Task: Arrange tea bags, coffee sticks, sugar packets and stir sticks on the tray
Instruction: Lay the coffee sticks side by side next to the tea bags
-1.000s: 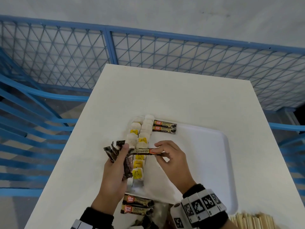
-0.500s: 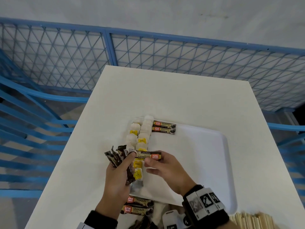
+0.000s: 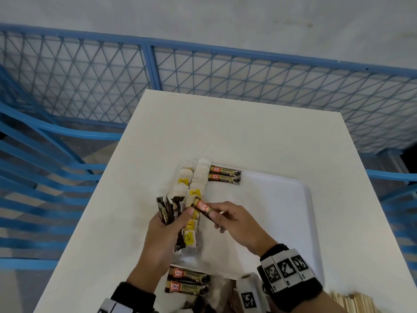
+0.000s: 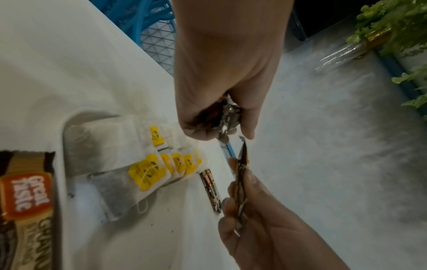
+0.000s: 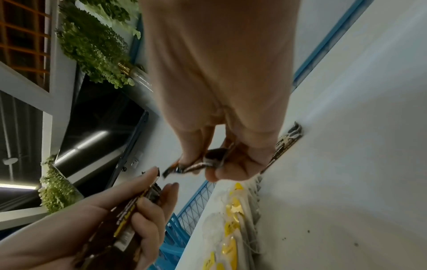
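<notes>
Over the near-left part of the white tray [image 3: 282, 199], the right hand [image 3: 234, 224] pinches a single coffee stick [image 3: 202, 207] between thumb and fingertips, holding it just above the rows of tea bags [image 3: 194, 184] that run along the tray's left edge. Right beside it the left hand [image 3: 162, 233] has its fingers wrapped around a bunch of coffee sticks [image 3: 169, 211], fanned out a bit. Two more sticks [image 3: 224, 175] lie flat at the tray's far-left corner, next to the tea bags, and another pair [image 3: 188, 282] lies on the table off the tray's near edge.
</notes>
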`<move>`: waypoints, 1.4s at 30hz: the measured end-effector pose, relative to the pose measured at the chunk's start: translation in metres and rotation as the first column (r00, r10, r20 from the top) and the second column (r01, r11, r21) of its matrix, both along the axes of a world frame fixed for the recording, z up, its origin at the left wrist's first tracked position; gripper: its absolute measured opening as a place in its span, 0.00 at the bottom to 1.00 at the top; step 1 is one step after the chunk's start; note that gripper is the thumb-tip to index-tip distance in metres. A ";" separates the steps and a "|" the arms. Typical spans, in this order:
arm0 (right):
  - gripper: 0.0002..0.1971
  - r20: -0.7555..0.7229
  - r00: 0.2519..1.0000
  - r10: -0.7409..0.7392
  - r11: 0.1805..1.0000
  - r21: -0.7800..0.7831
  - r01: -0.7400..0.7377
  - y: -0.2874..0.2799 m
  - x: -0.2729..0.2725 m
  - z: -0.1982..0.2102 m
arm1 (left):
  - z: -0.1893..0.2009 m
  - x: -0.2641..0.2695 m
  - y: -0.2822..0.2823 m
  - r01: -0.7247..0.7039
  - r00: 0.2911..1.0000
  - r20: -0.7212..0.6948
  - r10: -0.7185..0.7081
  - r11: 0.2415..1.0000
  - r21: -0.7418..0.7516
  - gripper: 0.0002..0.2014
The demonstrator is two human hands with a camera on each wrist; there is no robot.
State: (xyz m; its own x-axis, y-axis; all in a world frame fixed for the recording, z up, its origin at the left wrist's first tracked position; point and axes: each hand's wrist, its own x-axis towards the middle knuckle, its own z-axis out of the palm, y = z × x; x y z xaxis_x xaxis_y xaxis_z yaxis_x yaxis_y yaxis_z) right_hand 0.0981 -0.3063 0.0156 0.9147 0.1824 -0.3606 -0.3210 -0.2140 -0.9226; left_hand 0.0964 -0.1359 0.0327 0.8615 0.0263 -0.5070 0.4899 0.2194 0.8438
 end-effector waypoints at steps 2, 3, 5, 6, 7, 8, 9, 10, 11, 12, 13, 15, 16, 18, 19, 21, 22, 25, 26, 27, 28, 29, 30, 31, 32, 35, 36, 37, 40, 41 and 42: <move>0.13 0.011 0.997 0.070 0.997 -0.036 -0.070 -0.001 -0.003 -0.002 | -0.004 0.003 0.003 -0.011 1.000 -0.001 0.011 0.999 0.033 0.11; 0.12 0.006 0.998 0.058 0.998 -0.020 -0.058 -0.002 -0.004 -0.003 | -0.005 0.004 0.004 -0.013 1.000 0.001 0.013 0.998 0.058 0.12; 0.10 -0.046 0.997 -0.061 0.991 0.113 0.066 -0.004 -0.005 -0.004 | -0.008 0.005 0.007 -0.032 1.000 0.005 0.031 0.995 0.093 0.13; 0.08 -0.105 0.985 -0.139 0.960 0.227 0.160 -0.005 -0.005 -0.004 | -0.009 0.005 0.009 -0.047 0.999 0.005 0.047 0.994 0.097 0.12; 0.08 -0.176 0.964 -0.198 0.905 0.345 0.248 -0.007 -0.005 -0.005 | -0.010 0.005 0.011 -0.063 0.998 0.002 0.064 0.993 0.100 0.11; 0.07 -0.236 0.943 -0.234 0.844 0.433 0.317 -0.008 -0.005 -0.005 | -0.011 0.005 0.012 -0.079 0.997 -0.002 0.080 0.992 0.102 0.11; 0.08 -0.278 0.926 -0.257 0.798 0.479 0.365 -0.009 -0.003 -0.006 | -0.011 0.006 0.012 -0.086 0.996 -0.002 0.087 0.991 0.100 0.11; 0.08 -0.304 0.913 -0.273 0.771 0.497 0.397 -0.009 -0.002 -0.006 | -0.011 0.006 0.012 -0.090 0.996 0.002 0.090 0.991 0.096 0.11; 0.08 -0.322 0.902 -0.288 0.757 0.501 0.420 -0.009 0.000 -0.007 | -0.011 0.006 0.012 -0.086 0.996 0.009 0.086 0.992 0.087 0.11; 0.08 -0.334 0.893 -0.302 0.748 0.497 0.440 -0.009 0.002 -0.008 | -0.011 0.005 0.011 -0.084 0.996 0.012 0.083 0.994 0.076 0.11; 0.08 -0.341 0.884 -0.319 0.744 0.488 0.457 -0.009 0.004 -0.008 | -0.013 0.006 0.011 -0.079 0.997 0.010 0.078 0.995 0.059 0.09; 0.08 -0.343 0.865 -0.367 0.738 0.460 0.495 -0.013 0.009 -0.009 | -0.012 0.006 0.009 -0.066 0.998 -0.007 0.066 0.998 0.016 0.06; 0.08 -0.339 0.849 -0.406 0.729 0.440 0.524 -0.016 0.011 -0.010 | -0.009 0.006 0.008 -0.054 0.998 -0.018 0.054 0.998 -0.007 0.06; 0.06 -0.324 0.797 -0.510 0.703 0.377 0.603 -0.025 0.018 -0.013 | -0.007 0.005 0.009 -0.036 0.999 -0.034 0.035 0.999 -0.039 0.05; 0.05 -0.310 0.768 -0.560 0.697 0.325 0.639 -0.029 0.021 -0.015 | -0.008 0.004 0.010 -0.039 0.999 -0.039 0.037 0.998 -0.048 0.05; 0.03 -0.264 0.735 -0.624 0.714 0.188 0.674 -0.035 0.028 -0.020 | -0.012 0.004 0.014 -0.054 0.997 -0.051 0.051 0.997 -0.050 0.06; 0.03 -0.231 0.732 -0.641 0.729 0.116 0.675 -0.036 0.031 -0.024 | -0.014 0.003 0.015 -0.055 0.997 -0.058 0.052 0.997 -0.050 0.06; 0.03 -0.114 0.761 -0.638 0.770 -0.075 0.634 -0.038 0.042 -0.036 | -0.011 0.001 0.013 -0.051 0.996 -0.073 0.045 0.995 -0.083 0.02; 0.03 -0.087 0.775 -0.626 0.779 -0.124 0.615 -0.039 0.046 -0.040 | -0.009 0.001 0.012 -0.048 0.996 -0.075 0.041 0.995 -0.092 0.02; 0.04 -0.067 0.786 -0.614 0.784 -0.163 0.599 -0.040 0.049 -0.043 | -0.009 0.001 0.011 -0.047 0.996 -0.074 0.040 0.994 -0.100 0.02; 0.04 -0.051 0.792 -0.609 0.784 -0.190 0.591 -0.040 0.052 -0.046 | -0.007 0.001 0.011 -0.042 0.997 -0.070 0.034 0.993 -0.106 0.03; 0.05 -0.036 0.793 -0.608 0.781 -0.209 0.589 -0.040 0.055 -0.049 | -0.007 0.001 0.010 -0.040 0.997 -0.069 0.032 0.993 -0.113 0.03; 0.05 -0.021 0.793 -0.609 0.776 -0.223 0.590 -0.040 0.057 -0.051 | -0.007 0.001 0.010 -0.041 0.997 -0.072 0.033 0.992 -0.115 0.03; 0.06 -0.008 0.793 -0.609 0.772 -0.236 0.590 -0.039 0.059 -0.052 | -0.007 0.001 0.010 -0.042 0.996 -0.078 0.033 0.992 -0.117 0.03; 0.06 0.004 0.794 -0.608 0.769 -0.245 0.590 -0.038 0.060 -0.053 | -0.007 0.001 0.010 -0.048 0.996 -0.085 0.038 0.992 -0.118 0.02; 0.06 0.046 0.801 -0.597 0.760 -0.289 0.583 -0.038 0.063 -0.057 | -0.011 0.000 0.012 -0.046 0.994 -0.105 0.035 0.993 -0.105 0.03; 0.06 0.061 0.805 -0.590 0.756 -0.308 0.577 -0.038 0.064 -0.059 | -0.013 0.000 0.013 -0.045 0.993 -0.116 0.034 0.994 -0.096 0.04; 0.07 0.072 0.810 -0.582 0.754 -0.327 0.570 -0.038 0.065 -0.061 | -0.016 0.000 0.014 -0.046 0.991 -0.127 0.034 0.995 -0.091 0.05; 0.09 0.094 0.822 -0.561 0.750 -0.362 0.553 -0.038 0.065 -0.065 | -0.021 0.001 0.016 -0.053 0.987 -0.154 0.039 0.994 -0.093 0.09; 0.09 0.094 0.824 -0.558 0.750 -0.368 0.550 -0.038 0.066 -0.066 | -0.021 0.001 0.016 -0.053 0.986 -0.160 0.037 0.994 -0.097 0.10; 0.09 0.095 0.825 -0.557 0.749 -0.372 0.549 -0.038 0.066 -0.067 | -0.021 0.001 0.016 -0.052 0.986 -0.163 0.035 0.993 -0.103 0.11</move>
